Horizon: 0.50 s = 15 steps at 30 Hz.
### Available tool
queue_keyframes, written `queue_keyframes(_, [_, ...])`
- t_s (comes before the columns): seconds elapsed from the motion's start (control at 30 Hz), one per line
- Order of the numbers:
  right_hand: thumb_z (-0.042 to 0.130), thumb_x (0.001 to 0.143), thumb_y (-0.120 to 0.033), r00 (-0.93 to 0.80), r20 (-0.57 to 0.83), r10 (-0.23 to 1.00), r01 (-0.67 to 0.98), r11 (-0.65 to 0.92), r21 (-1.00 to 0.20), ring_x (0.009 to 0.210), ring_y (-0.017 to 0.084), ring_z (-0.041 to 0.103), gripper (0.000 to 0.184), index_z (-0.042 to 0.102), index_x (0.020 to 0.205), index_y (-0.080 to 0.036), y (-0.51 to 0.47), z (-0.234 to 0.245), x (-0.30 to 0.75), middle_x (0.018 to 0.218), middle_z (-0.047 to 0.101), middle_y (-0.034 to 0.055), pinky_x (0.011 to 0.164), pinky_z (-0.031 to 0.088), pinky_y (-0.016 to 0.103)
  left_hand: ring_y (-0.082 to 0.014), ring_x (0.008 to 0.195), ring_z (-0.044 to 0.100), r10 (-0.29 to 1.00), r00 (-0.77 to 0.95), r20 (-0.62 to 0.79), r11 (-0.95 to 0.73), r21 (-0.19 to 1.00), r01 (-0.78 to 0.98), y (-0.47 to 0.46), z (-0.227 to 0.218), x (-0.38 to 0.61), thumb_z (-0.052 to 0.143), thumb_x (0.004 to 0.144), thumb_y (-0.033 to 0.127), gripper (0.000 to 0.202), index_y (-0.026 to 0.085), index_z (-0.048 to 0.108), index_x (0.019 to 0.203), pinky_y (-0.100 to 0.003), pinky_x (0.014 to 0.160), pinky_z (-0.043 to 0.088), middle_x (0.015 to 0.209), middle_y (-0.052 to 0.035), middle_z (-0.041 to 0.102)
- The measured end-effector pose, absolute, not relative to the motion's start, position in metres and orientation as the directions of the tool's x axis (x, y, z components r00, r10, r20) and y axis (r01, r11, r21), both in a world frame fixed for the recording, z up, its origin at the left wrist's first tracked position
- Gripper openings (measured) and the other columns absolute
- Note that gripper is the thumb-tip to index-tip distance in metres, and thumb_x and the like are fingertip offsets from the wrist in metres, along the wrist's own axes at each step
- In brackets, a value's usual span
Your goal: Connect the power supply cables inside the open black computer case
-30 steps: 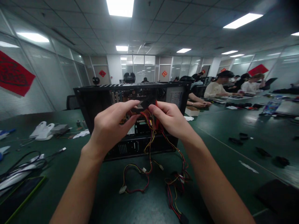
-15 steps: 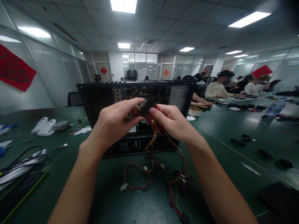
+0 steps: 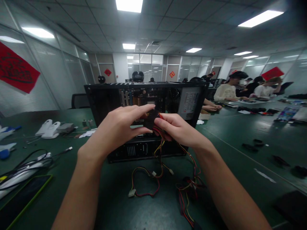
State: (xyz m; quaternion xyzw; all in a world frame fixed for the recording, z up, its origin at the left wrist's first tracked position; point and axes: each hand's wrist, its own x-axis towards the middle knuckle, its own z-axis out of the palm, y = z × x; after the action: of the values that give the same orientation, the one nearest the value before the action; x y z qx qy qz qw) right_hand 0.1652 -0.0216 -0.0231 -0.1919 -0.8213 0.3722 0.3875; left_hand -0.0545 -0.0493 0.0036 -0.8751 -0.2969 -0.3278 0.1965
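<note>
My left hand (image 3: 122,123) grips the edges of a black block-like part (image 3: 150,119) between thumb and fingers; its exact kind is unclear. Red and yellow wires (image 3: 159,131) run beside this part into my right hand (image 3: 176,126), which is closed around them, thumb against the black part. Both hands are in front of an open black computer case (image 3: 148,83) lying on its side. A motherboard (image 3: 144,92), a fan (image 3: 174,97) and a power supply (image 3: 189,102) show inside it. Below hang loose cables with a white connector (image 3: 131,193) on the table.
The green table (image 3: 148,214) carries more cables with a black plug (image 3: 196,225) near its front edge. A green-rimmed phone (image 3: 26,198) and a white power strip (image 3: 26,179) lie left. Co-workers sit at the right, one with forearms (image 3: 211,106) on the table.
Both hands have lowered slightly and shifted right in the view, and the black part is turned more face-on. The whole scene has shifted a little right with the head.
</note>
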Motion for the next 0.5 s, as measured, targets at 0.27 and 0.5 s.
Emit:
queue_keyframes(0.27, [0.050,0.095,-0.055,-0.656,0.436,0.616,0.020,0.591,-0.806,0.048,0.007,0.040,0.043,0.051,0.075,-0.018,-0.015,-0.026,0.169,0.058,0.047,-0.0044,0.043,0.029,0.020,-0.0226,0.110,0.066,0.440,0.622,0.648,-0.792,-0.046,0.609,-0.046,0.000,-0.050,0.072,0.084,0.042,0.063,0.021,0.051,0.139,-0.035,0.098,0.053,0.127,-0.0090,0.066])
queue_keyframes(0.5, [0.052,0.096,-0.044,-0.564,0.503,0.655,0.097,0.657,-0.747,0.062,0.010,0.045,0.030,0.058,0.087,-0.016,-0.013,-0.026,0.168,0.072,0.051,-0.0024,0.055,0.036,0.022,-0.0234,0.111,0.065,0.448,0.604,0.660,-0.775,-0.050,0.630,-0.030,-0.005,-0.046,0.072,0.084,0.041,0.061,0.019,0.050,0.136,-0.035,0.097,0.053,0.128,-0.0100,0.065])
